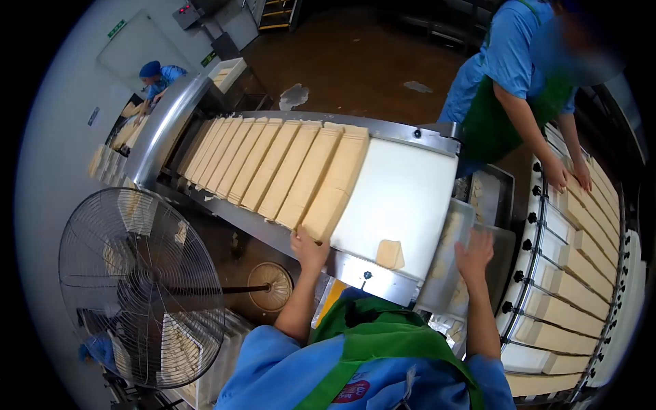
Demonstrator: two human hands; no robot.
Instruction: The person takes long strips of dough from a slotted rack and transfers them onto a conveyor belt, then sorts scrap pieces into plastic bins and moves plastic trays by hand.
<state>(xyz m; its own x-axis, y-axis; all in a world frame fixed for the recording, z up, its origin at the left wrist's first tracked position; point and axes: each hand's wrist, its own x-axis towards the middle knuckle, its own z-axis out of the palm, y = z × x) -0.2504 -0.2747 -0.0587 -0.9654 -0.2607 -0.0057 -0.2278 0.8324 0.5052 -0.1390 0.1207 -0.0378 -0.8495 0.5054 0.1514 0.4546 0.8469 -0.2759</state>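
My left hand (311, 250) touches the near end of the last pale slab (335, 181) in a row on the conveyor; its fingers are partly hidden at the slab's edge. The slabs lie side by side across the white belt (400, 184). A small loose piece (389, 254) rests on the belt near its front edge. Over the plastic bins (444, 263) right of the conveyor, my right hand (475, 253) is raised with its fingers apart, holding nothing.
Another person (512, 82) works with both hands at a second conveyor (533, 263) of slabs on the right. A large fan (140, 287) stands at the left. A further person (158, 76) is beyond the metal hood (160, 130).
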